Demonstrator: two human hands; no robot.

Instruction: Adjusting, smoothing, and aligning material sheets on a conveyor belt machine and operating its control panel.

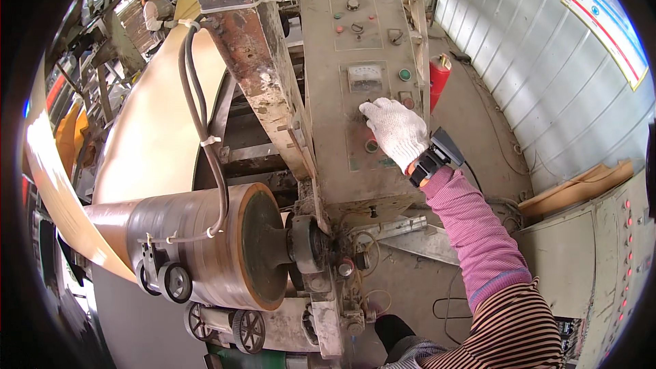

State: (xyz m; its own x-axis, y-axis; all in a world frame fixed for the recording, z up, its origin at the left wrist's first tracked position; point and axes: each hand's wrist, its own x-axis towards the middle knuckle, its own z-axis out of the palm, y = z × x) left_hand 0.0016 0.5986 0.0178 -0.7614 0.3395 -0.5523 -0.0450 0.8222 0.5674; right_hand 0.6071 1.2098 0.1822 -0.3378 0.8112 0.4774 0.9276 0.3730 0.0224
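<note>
My right hand [396, 130], in a white knitted glove, reaches onto the face of a grey, dusty control cabinet [328, 150]. Its fingers are curled together just below a dial meter [364, 78]; whatever lies under the fingertips is hidden. Beside the glove are a green button [404, 74], a reddish button [408, 102] and another green button [371, 145]. A black device is strapped on my right wrist [430, 164]. My left hand is out of the picture.
At the left, a large roller [198, 232] carries a wide tan sheet [164, 116]. Small spoked handwheels [247, 331] sit below it. A rusty post [256, 61] stands beside the cabinet. Farther right are a red fire extinguisher [439, 80] and a cabinet with red lights [601, 253]. Another person [157, 14] is far left.
</note>
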